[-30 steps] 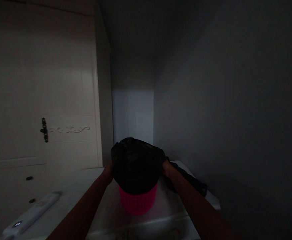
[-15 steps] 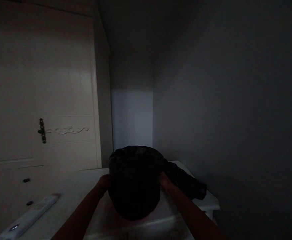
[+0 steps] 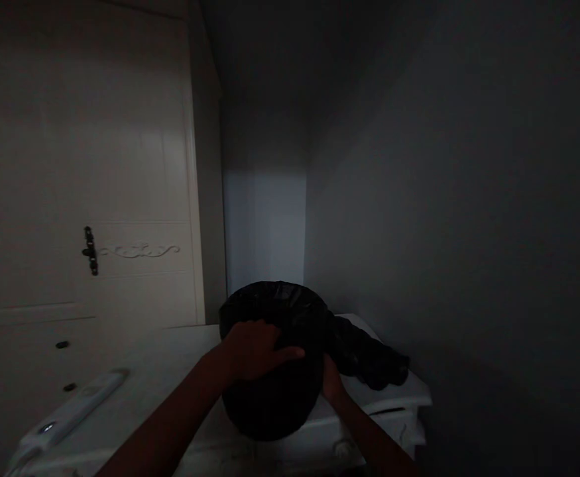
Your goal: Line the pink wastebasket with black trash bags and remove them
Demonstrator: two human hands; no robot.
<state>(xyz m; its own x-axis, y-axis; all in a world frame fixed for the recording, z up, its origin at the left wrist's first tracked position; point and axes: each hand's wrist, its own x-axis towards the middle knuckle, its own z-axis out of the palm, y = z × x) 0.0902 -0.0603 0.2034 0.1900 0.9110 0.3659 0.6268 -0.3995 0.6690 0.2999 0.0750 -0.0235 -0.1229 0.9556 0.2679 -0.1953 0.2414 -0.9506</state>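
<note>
Black bag (image 3: 270, 404) now hides the pink basket on the worktop (image 3: 155, 371); the left hand (image 3: 257, 348) has moved over its near rim, grip loosely open, while the right hand's (image 3: 330, 379) partly hidden grip presses its side.

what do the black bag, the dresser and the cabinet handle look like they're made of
Bag: thin plastic film, slightly glossy, judging by its crinkles and faint highlights.
Dresser: perhaps painted wood, white with a soft sheen along its edge; the dim light leaves the core material open.
Handle: probably dark metal, from its ornate shape and small glints, though plastic could look similar.
</note>
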